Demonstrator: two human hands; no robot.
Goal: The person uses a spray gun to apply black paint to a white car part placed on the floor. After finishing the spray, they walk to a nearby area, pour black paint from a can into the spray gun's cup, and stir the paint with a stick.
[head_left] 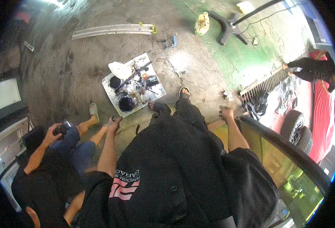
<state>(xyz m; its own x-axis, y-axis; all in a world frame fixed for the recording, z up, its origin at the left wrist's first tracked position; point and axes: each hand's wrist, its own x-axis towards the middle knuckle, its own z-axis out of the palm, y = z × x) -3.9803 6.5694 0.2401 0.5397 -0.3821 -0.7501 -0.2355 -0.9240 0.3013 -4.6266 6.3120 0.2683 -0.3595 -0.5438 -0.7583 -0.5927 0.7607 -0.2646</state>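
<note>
My right hand [226, 113] rests on door [285, 152] top edge; grip unclear. Left hand [114, 123] loose, empty. Door looks heavy, stiff; I'd grasp frame, not glass.

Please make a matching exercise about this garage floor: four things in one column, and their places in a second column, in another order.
Things:
1 paint tray
2 metal strip
3 plastic jug
4 car wheel

Places:
A far right, beside the red car body
B top middle, on the green floor patch
C middle, in front of the feet
D top left, lying flat on the concrete

Pairs: 1-C, 2-D, 3-B, 4-A
</note>
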